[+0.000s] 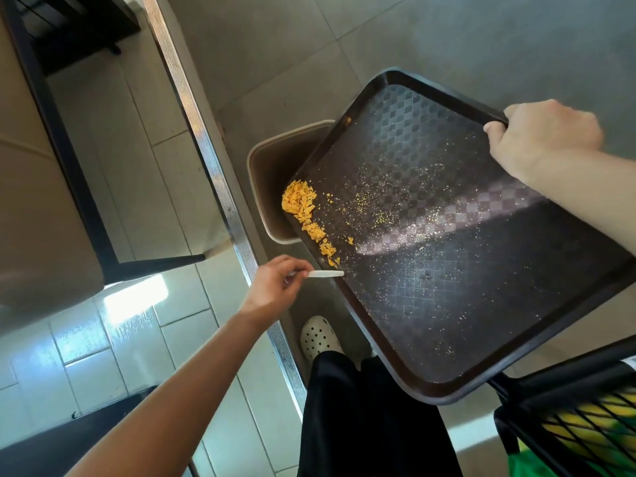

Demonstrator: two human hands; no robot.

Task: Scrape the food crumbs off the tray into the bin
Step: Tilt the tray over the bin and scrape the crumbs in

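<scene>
Tilting tray (447,270) mid-frame, right hand (547,139) gripping far rim; left hand (275,287) pinching white scraper (325,274) at near edge. Orange crumbs (303,208) heaped along low edge — only partly over bin (272,173), centre frame. Risk: lower crumbs spilling past rim onto floor.

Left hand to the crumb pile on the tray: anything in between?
Head view: only the white scraper that the left hand pinches; its tip sits at the tray rim just below the orange crumbs.
</scene>
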